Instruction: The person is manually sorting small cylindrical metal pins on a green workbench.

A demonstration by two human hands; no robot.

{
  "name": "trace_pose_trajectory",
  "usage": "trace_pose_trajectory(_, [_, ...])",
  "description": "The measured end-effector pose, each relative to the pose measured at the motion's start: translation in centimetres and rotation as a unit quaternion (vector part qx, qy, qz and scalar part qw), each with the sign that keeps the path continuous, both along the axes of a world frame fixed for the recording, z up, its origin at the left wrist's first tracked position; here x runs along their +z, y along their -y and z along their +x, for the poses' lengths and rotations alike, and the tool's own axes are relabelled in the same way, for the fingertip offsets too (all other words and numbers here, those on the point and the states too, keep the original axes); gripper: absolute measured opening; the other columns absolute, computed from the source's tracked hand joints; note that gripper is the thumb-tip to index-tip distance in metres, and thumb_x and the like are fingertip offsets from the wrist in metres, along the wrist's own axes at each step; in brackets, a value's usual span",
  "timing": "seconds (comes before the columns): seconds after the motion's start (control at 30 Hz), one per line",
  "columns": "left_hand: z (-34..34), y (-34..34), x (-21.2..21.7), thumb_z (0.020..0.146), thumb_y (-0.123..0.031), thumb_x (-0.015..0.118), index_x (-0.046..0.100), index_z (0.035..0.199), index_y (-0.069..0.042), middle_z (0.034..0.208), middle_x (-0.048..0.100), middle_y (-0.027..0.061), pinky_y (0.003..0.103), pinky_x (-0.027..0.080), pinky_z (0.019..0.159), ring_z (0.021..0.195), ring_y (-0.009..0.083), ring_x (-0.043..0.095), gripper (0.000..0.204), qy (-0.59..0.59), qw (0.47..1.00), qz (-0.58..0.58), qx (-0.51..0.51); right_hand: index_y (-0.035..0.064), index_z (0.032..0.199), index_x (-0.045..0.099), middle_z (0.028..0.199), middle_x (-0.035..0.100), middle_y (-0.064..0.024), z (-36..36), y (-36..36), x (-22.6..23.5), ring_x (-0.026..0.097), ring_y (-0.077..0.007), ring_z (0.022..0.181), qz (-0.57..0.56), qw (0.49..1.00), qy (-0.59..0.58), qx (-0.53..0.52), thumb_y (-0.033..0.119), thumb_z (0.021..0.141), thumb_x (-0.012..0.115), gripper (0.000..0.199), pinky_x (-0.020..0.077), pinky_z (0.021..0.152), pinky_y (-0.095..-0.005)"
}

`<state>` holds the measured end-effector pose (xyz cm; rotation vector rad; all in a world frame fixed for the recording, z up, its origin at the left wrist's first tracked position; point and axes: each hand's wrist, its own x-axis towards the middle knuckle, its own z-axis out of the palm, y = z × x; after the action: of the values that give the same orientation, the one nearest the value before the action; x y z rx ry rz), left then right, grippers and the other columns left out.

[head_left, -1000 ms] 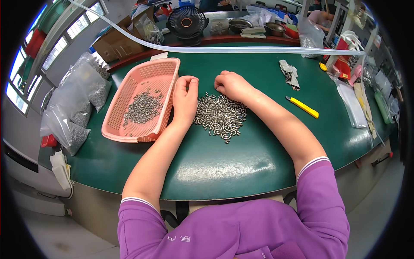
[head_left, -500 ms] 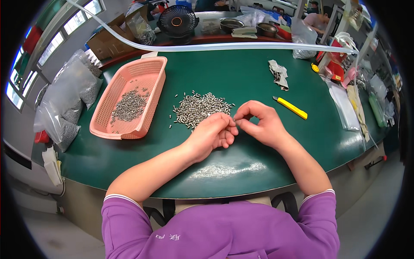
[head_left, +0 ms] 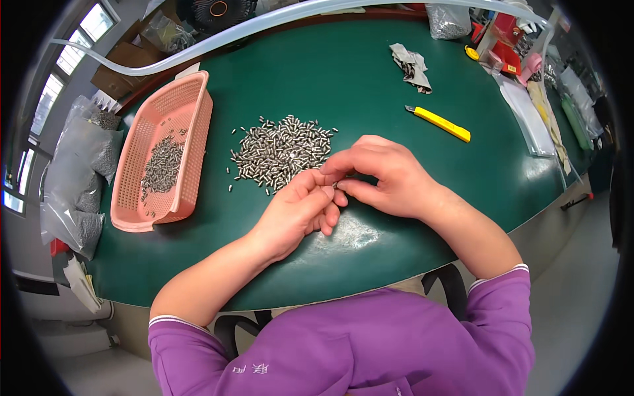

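Right hand (head_left: 386, 175) and left hand (head_left: 300, 211) meet fingertip to fingertip, pinching one small pin (head_left: 335, 185) between them — both closed on it. Pin sits just below the loose pin pile (head_left: 281, 153) on the green table (head_left: 370, 86). Pink basket (head_left: 188, 112) with more pins — far left. Yellow knife (head_left: 438, 123) to the right.
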<state>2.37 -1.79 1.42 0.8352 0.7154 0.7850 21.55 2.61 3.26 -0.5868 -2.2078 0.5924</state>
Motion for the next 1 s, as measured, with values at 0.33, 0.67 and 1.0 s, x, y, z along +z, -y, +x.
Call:
trace_pose_trajectory(0.33, [-0.1, -0.1, 0.1, 0.098, -0.019, 0.042, 0.049, 0.1, -0.006, 0.083, 0.055, 0.0053, 0.02, 0.036, 0.047, 0.058, 0.0089, 0.045, 0.015, 0.011, 0.998, -0.038, 0.046, 0.0095, 0.105, 0.065, 0.087, 0.065, -0.004, -0.3, -0.3, -0.7, 0.06, -0.0214, 0.078, 0.042, 0.995, 0.006, -0.087, -0.002, 0.074, 0.063, 0.033, 0.049, 0.07, -0.0324])
trace_pose_trajectory(0.67, [-0.6, -0.3, 0.7, 0.096, -0.014, 0.031, 0.048, 0.096, -0.004, 0.081, 0.054, 0.0093, 0.023, 0.032, 0.045, 0.055, 0.0111, 0.04, 0.02, 0.009, 0.997, -0.043, 0.064, 0.0098, 0.096, 0.063, 0.091, 0.06, -0.006, 0.2, -1.0, -1.6, 0.057, -0.0262, 0.089, -0.008, 0.989, 0.062, -0.137, 0.005, 0.079, 0.06, 0.018, 0.0477, 0.078, -0.0366])
trace_pose_trajectory(1.0, [-1.4, 1.3, 1.3, 0.095, -0.017, 0.034, 0.047, 0.105, -0.002, 0.094, 0.054, 0.0109, 0.024, 0.035, 0.055, 0.063, 0.0118, 0.04, 0.022, -0.034, 0.996, -0.025, 0.082, 0.0096, 0.092, 0.063, 0.088, 0.06, -0.0048, -0.5, -1.8, -2.2, 0.058, -0.0245, 0.087, 0.024, 0.987, 0.101, -0.122, 0.007, 0.077, 0.064, 0.016, 0.0479, 0.077, -0.035])
